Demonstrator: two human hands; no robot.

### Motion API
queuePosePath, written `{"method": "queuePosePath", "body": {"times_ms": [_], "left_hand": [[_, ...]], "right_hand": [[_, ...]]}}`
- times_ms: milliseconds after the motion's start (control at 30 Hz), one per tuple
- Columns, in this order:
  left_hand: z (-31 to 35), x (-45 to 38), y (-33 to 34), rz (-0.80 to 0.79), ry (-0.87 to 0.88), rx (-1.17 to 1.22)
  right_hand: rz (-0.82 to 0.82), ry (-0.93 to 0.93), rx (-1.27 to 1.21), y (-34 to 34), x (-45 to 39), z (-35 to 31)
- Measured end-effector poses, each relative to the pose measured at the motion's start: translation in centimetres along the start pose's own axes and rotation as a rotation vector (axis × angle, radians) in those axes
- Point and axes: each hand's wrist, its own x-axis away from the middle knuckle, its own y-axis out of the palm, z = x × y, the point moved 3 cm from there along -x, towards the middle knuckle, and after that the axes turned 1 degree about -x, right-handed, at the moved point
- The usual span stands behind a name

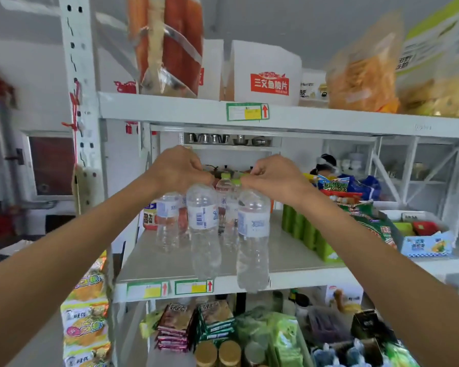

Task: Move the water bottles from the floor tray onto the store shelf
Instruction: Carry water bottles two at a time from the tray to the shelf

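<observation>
My left hand (pixel 179 169) grips the cap of a clear water bottle (pixel 204 229) that hangs over the front of the middle shelf (pixel 297 256). My right hand (pixel 273 176) grips the cap of a second water bottle (pixel 252 239), whose base hangs just past the shelf's front edge. Behind them several more clear bottles with green caps (pixel 167 221) stand on the shelf, toward its left back. The floor tray is out of view.
Green packs (pixel 305 231) and snack bags (pixel 366 221) fill the shelf's right side, a small jar (pixel 150 217) stands at the left back. White boxes (pixel 265 72) sit on the upper shelf, snacks (pixel 215 321) below. A white upright post (pixel 82 102) stands at left.
</observation>
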Motion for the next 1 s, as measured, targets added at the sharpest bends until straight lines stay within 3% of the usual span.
{"method": "queuePosePath", "body": {"times_ms": [300, 600, 800, 1000], "left_hand": [[-8.0, -2.9, 0.7, 0.111, -0.152, -0.333], [-11.4, -3.3, 1.8, 0.178, -0.175, -0.428], [-13.5, -3.0, 2.2, 0.218, -0.271, -0.252], [-13.5, -2.4, 2.7, 0.257, -0.277, -0.310]], "right_hand": [[-0.090, -0.041, -0.039, 7.8, -6.9, -0.1], [-0.186, -0.074, -0.102, 13.5, -10.7, 0.2], [-0.026, -0.084, -0.269, 15.7, -8.2, 1.3], [0.063, 0.010, -0.364, 17.0, -6.4, 1.9]]}}
